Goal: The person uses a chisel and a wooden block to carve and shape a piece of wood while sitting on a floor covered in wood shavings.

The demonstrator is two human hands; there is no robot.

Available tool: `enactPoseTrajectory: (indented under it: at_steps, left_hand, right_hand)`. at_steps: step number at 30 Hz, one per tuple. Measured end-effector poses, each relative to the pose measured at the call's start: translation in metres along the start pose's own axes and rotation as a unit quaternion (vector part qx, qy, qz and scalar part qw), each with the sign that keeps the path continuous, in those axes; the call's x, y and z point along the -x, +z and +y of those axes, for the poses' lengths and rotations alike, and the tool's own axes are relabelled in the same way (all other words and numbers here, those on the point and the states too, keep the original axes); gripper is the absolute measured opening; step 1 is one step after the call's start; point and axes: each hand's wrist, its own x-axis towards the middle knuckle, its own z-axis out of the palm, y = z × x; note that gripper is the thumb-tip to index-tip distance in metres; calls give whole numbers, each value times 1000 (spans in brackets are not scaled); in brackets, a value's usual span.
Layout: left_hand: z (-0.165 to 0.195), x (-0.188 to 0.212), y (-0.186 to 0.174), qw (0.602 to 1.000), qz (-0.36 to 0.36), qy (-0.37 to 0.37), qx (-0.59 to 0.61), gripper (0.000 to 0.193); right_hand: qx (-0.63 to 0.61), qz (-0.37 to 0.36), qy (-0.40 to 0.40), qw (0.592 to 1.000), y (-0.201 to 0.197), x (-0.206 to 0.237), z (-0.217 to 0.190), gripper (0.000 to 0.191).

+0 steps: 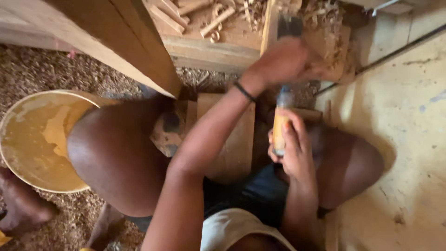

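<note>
Right hand (292, 144) grips an orange-handled chisel (280, 128); left hand (283, 60) blurred above.

Sawdust-covered floor (32, 69) at left, bare concrete floor (404, 139) at right, slanted wooden beam (116, 37) at upper left, round yellowish basin (28, 139) at left, wood offcuts (204, 18) and shavings (325, 18) along top, warm dim light
</note>
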Motion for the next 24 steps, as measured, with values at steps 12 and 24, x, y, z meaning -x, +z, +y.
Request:
enactPoseTrajectory:
  at_steps: [12, 24]
  left_hand:
    - [12, 18, -5, 992, 88, 70, -53, 20]
    - [16, 79, -29, 973, 214, -13, -86, 20]
  right_hand:
    - [-104, -2, -59, 993, -8, -23, 24, 44]
    - [-82, 112, -128, 982, -64, 28, 21, 43]
